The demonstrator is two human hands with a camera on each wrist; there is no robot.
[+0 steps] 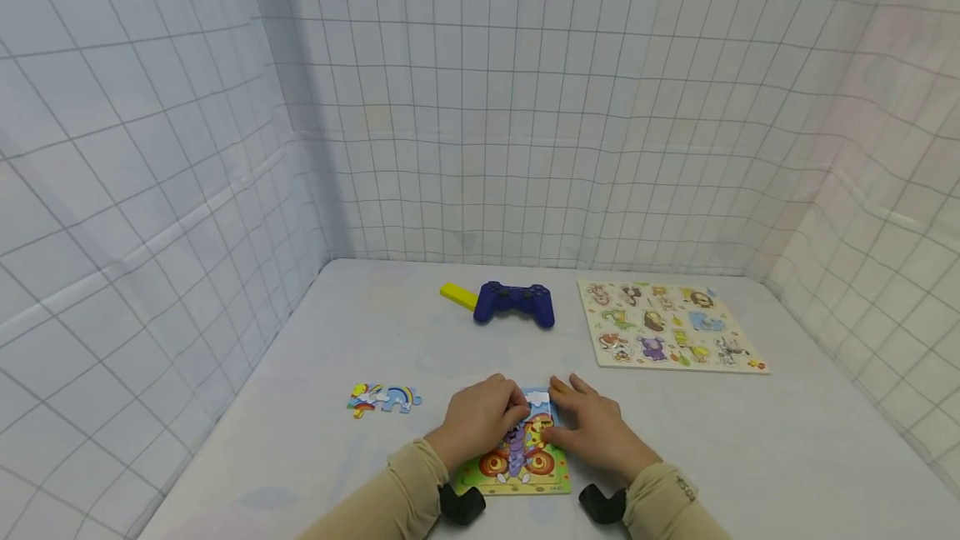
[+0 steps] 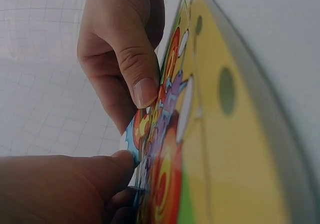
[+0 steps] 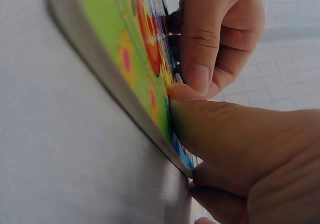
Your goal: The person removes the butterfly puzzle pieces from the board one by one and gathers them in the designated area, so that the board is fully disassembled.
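A butterfly jigsaw board (image 1: 517, 487) with a green and yellow border lies flat before me. My left hand (image 1: 483, 417) is over its left part, thumb and fingers pinching a puzzle piece (image 2: 135, 134) with a blue edge just above the picture. At the board's right side, my right hand (image 1: 596, 430) holds the board, thumb on the picture and fingers by the far right corner. In the right wrist view the right thumb (image 3: 215, 124) presses on the surface close to the left thumb (image 3: 198, 79). The hands partly cover the picture.
Loose rainbow puzzle pieces (image 1: 397, 397) lie left of the board. Farther back are a blue game controller (image 1: 513, 303), a yellow block (image 1: 458, 296) and a white animal puzzle board (image 1: 637, 332). Grid-patterned cloth walls (image 1: 487, 123) enclose the table at the back and sides.
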